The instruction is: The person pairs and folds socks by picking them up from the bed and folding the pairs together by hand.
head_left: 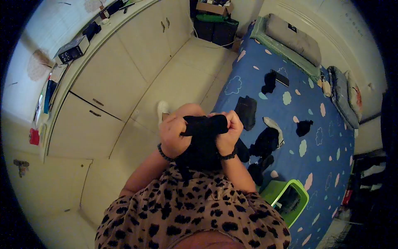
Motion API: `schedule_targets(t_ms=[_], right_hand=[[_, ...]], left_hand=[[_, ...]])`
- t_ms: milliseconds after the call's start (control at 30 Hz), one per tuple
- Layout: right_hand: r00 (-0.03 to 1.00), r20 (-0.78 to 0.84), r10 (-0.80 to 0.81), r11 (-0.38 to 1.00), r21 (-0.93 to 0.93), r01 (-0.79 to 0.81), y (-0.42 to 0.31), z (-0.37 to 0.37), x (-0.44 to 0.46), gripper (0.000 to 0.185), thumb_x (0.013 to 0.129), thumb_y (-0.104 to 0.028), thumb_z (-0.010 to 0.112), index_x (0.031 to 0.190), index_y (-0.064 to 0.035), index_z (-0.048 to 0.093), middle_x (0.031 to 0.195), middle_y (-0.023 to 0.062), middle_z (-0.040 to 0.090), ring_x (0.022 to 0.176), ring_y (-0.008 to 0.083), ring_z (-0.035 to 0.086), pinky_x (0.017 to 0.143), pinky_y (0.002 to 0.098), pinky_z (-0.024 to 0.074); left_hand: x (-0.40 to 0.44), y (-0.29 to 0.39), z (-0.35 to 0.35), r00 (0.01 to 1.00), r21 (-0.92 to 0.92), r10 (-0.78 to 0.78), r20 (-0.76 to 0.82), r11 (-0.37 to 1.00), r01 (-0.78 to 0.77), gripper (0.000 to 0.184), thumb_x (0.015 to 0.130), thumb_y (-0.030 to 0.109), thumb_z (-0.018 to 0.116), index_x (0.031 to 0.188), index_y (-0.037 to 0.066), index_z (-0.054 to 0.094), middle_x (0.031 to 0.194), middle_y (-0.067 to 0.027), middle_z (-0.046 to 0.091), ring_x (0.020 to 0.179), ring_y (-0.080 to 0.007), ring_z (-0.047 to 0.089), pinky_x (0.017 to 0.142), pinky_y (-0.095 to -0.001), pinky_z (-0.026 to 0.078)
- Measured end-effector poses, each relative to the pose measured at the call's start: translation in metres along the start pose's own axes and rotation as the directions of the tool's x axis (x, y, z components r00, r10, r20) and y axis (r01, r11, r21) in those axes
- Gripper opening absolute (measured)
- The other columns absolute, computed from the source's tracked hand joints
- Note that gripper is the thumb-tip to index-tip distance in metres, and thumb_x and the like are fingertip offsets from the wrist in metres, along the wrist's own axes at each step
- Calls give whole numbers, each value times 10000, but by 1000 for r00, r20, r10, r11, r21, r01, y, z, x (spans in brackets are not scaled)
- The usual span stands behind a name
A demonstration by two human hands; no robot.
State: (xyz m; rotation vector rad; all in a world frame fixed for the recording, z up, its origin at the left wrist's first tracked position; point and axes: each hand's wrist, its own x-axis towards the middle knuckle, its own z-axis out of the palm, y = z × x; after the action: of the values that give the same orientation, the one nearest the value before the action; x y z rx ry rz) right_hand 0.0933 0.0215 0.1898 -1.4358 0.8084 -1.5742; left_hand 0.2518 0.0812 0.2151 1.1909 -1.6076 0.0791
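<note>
A piece of black cloth [205, 125] is stretched between my two hands in front of my chest, its lower part hanging toward my lap; its exact kind does not show. My left hand [173, 133] is closed on its left end. At the right end, my right hand [229, 135] pinches the same cloth with curled fingers. Beside my right hand on the bed [290, 145] lie a dark folded cloth [246, 112], a heap of black cloth [264, 142] and a greyish-white sock [274, 128]. A green plastic basket [306, 194] with dark contents stands near my right elbow.
Farther up the bed are a black cloth [268, 84], a dark flat rectangular object [280, 78] and a grey pillow [294, 39]. A small black bundle [304, 128] lies to the right. White cabinets [110, 62] line the left side, with a box [72, 50] on top.
</note>
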Motion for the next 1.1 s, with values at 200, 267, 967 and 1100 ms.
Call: schedule_targets(t_ms=[200,267,967,1100], right_hand=[[995,73,62,998,8,-63,-37,24,9,92,855,30,455,824,-54,471,812,37,538,804,129,578,731,250,477],[983,136,119,988,77,-131,-40,27,9,216,818,29,404,981,-24,536,921,48,572,874,142,590,746,251,476],[363,840,404,275,267,-924,-13,2,11,425,888,-214,608,1248,-8,517,1156,51,608,1021,156,596,858,293,496],[451,754,477,353,306,-884,-9,7,4,421,894,-206,603,1251,-4,511,1139,42,609,989,149,600,827,283,504]], left_hand=[[29,21,-10,960,-373,-249,127,885,279,209,750,19,553,951,-3,607,898,-170,640,825,-266,627,767,-347,504],[3,-4,-7,897,70,-319,306,947,313,275,872,82,426,1062,-7,603,1064,-170,633,961,-249,619,868,-346,482],[2,-24,-10,263,-364,-254,931,-718,594,452,979,362,362,1146,-8,562,1096,-143,645,948,-258,640,874,-403,510],[-3,-30,-6,289,-433,-323,901,-661,612,473,980,388,360,1148,-5,563,1078,-135,649,924,-247,645,853,-382,519]])
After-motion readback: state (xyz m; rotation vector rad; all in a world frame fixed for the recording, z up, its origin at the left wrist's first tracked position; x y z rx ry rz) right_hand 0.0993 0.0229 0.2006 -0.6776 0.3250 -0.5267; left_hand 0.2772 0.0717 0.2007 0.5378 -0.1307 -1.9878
